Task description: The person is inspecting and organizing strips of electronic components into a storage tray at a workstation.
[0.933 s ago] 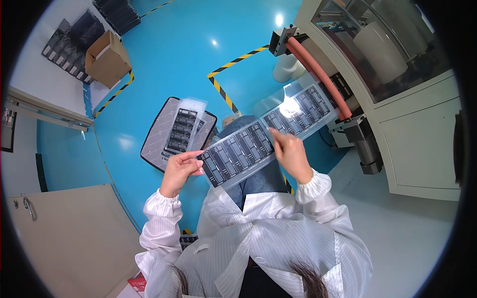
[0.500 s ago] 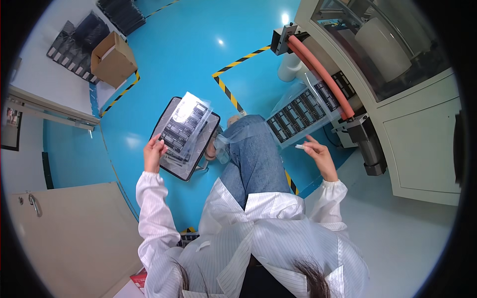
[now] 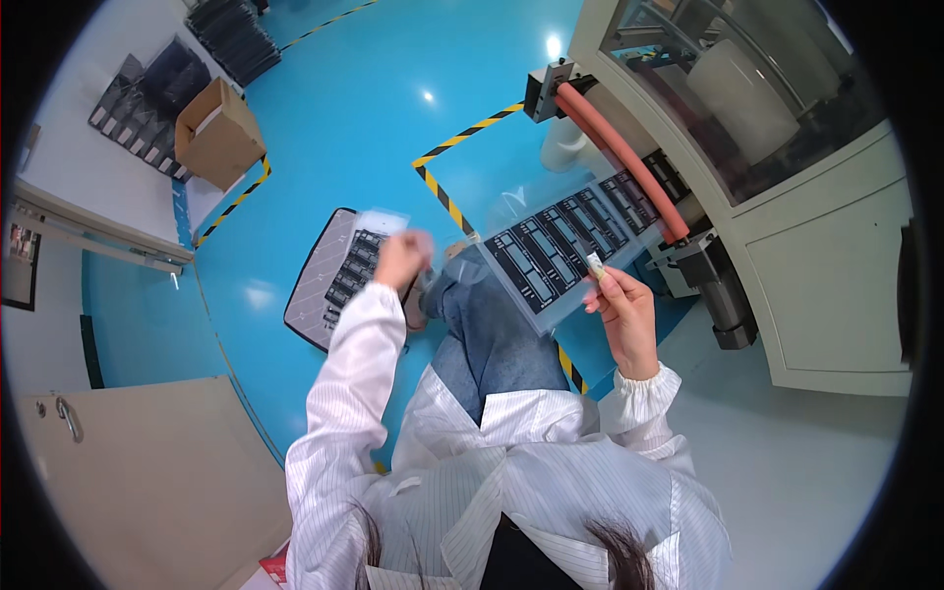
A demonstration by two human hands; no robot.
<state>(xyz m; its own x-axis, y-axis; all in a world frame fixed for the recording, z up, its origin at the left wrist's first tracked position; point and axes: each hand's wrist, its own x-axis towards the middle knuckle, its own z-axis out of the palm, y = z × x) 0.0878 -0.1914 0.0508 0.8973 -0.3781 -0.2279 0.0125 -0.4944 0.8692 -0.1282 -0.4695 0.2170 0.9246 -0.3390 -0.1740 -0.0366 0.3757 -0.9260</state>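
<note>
My right hand [image 3: 629, 313] pinches a small whitish piece [image 3: 595, 264] between thumb and fingers, at the near right edge of a clear film [image 3: 551, 246]. Black rectangular patterns run in rows across this film, which stretches from the orange roller [image 3: 629, 152] toward my knees. My left hand [image 3: 401, 258], smeared by motion, is over the right side of a grey padded surface with a dark rim [image 3: 320, 265]. Beside that hand, several cut film sheets [image 3: 356, 261] with the same black patterns lie on the pad. Whether the left fingers hold anything does not show.
A pale machine [image 3: 826, 265] with a see-through window fills the right side. A motor-like cylinder [image 3: 723, 315] hangs below the roller's near end. An open cardboard box [image 3: 218, 136] stands far left. Yellow-black tape [image 3: 442, 197] marks the blue floor, and a door [image 3: 138, 472] is near left.
My left hand has let go of the film sheet on the pad and swung right. The film from the roller now reaches farther over my knees. My right hand has risen slightly beside it.
</note>
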